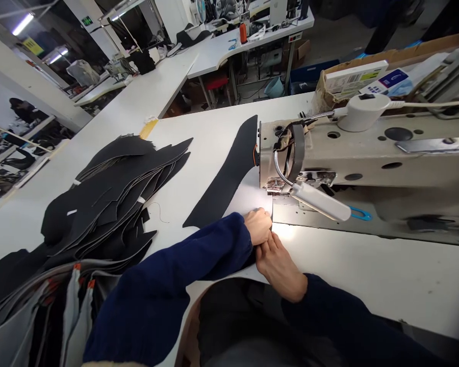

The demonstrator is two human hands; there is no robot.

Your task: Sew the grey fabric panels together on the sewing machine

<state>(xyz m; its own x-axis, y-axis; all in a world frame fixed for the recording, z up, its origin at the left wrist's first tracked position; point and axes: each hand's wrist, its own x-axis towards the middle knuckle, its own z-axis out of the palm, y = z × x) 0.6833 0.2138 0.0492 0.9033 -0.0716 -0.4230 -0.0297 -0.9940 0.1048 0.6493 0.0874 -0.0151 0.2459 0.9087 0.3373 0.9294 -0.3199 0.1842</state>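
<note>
Just in front of the sewing machine [367,158], my left hand [258,226] is closed with its fingers curled down. Against it, my right hand [279,265] pinches with its fingertips. Between and beneath them runs a black fabric piece [249,261], mostly hidden by the hands and the left sleeve. The machine's needle area [277,186] is a little beyond the left hand, lit by a small white lamp [321,200]. A long black fabric panel [225,176] lies flat to the left of the machine head.
Stacked black fabric panels [118,188] cover the table's left side. Grey-backed pieces with orange marks [72,300] hang at the near left. Behind the machine stands a cardboard box [321,92] holding smaller boxes. Another worktable [222,51] with an orange thread cone [243,33] is farther back.
</note>
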